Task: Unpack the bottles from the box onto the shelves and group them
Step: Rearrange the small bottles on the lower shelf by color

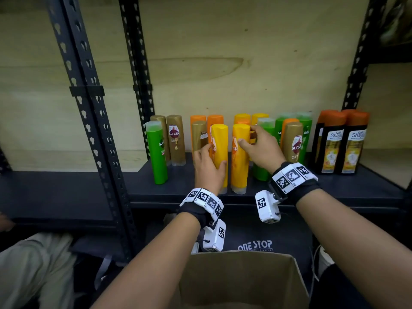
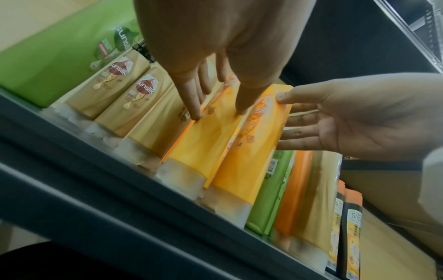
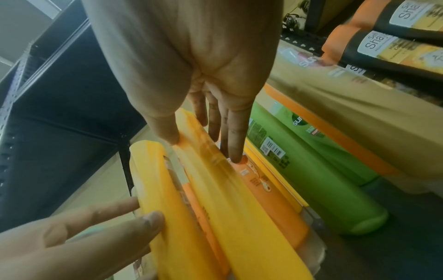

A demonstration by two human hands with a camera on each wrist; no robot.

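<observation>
My left hand (image 1: pixel 208 166) holds a yellow bottle (image 1: pixel 220 152) that stands cap-down near the front of the shelf (image 1: pixel 347 192). My thumb is on the bottle's right side and my fingers (image 2: pixel 195 98) reach along its left side, so the bottle sits between them. My right hand (image 1: pixel 259 150) holds a second yellow bottle (image 1: pixel 240 157) just beside the first one. Its thumb presses the front and the straight fingers (image 3: pixel 236 140) go round behind the bottle. Both bottles stand upright, close together, and I cannot tell if they touch.

Behind them stand orange bottles (image 1: pixel 215 123) and more yellow ones. A gold bottle (image 1: pixel 199 136) stands just left of my left hand. Further left are two more gold bottles (image 1: pixel 176 139) and a green bottle (image 1: pixel 156 152) out in front. To the right of my right hand are green bottles (image 1: pixel 263 152), another gold bottle (image 1: pixel 293 141) and an orange one behind it. At the far right stands a group of dark bottles with orange tops (image 1: pixel 343 143).

Both my arms reach forward and up to the shelf, with marker bands on the wrists. Below my arms is the brown cardboard box (image 1: pixel 243 279), open at the top. I cannot see what is in it.
</observation>
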